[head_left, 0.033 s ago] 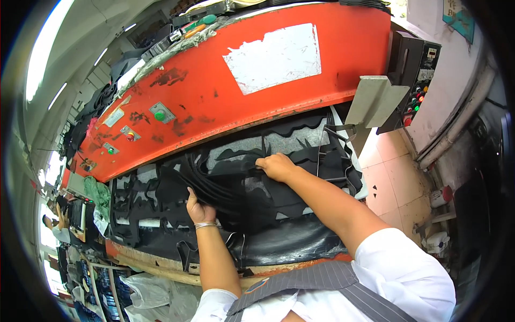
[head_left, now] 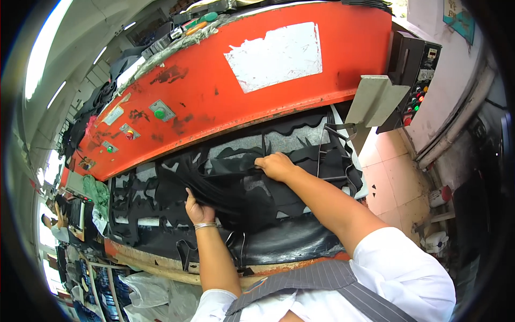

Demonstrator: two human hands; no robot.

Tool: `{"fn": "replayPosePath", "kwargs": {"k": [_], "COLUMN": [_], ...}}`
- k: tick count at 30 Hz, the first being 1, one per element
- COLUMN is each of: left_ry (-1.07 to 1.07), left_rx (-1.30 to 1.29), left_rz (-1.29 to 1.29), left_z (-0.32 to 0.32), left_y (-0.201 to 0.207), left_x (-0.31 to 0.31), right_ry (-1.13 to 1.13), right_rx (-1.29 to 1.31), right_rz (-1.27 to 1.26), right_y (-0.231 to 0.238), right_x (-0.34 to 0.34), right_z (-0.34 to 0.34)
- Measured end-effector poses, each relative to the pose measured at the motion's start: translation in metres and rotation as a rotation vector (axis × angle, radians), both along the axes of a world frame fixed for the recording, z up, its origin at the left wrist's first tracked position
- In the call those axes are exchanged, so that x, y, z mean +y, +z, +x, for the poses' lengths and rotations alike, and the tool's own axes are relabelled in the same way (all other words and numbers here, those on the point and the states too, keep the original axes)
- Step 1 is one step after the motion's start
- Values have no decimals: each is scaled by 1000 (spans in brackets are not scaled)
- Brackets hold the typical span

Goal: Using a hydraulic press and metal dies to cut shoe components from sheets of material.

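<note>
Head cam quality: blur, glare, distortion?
Head view: black strips smeared, probably motion blur, while left hand and right hand look fairly sharp; head view: ceiling light at upper left blown out, glare on glossy black sheet; head view: fisheye bends red machine, dark vignette around the rim.

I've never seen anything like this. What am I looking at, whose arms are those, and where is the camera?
There is no robot here: these are a person's own bare hands, seen from a camera worn on the head and looking down. Its wide lens makes straight edges bend. The big red machine stretches across the view, with a control box to its right. On the surface below lie black cut pieces, with pale grey showing between them. The left hand holds a stack of thin black sheets. The right hand has its fingertips at the black material; whether they pinch it is hard to tell.
</note>
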State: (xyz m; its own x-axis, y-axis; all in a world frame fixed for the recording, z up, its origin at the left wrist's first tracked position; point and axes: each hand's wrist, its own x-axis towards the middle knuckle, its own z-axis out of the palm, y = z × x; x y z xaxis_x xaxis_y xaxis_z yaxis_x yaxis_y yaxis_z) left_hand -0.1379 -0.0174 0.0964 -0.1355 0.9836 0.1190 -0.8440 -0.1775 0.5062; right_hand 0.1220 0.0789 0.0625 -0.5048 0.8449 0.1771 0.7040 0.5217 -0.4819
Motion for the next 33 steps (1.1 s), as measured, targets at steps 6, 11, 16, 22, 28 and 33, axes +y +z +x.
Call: {"fn": "replayPosePath", "kwargs": {"k": [6, 11, 16, 22, 28, 33], "left_ry": [237, 920, 876, 224, -580, -910], "left_rx": [43, 87, 291, 768, 1807, 2003], "left_rz": [-72, 88, -347, -16, 295, 426], "left_z": [-65, -185, -228, -135, 61, 188], "left_y": [-36, 70, 107, 70, 82, 26], "left_x": [1, -50, -83, -25, 70, 115], "right_ry": [-45, -256, -283, -660, -863, -888], "right_rx": [-42, -86, -190, 203, -259, -20], "right_rz": [-8, -41, -120, 252, -500, -384], "right_y": [-4, -9, 0, 69, 64, 26], "right_x": [6, 16, 9, -24, -64, -57], "right_z": [-28, -20, -15, 62, 89, 114]}}
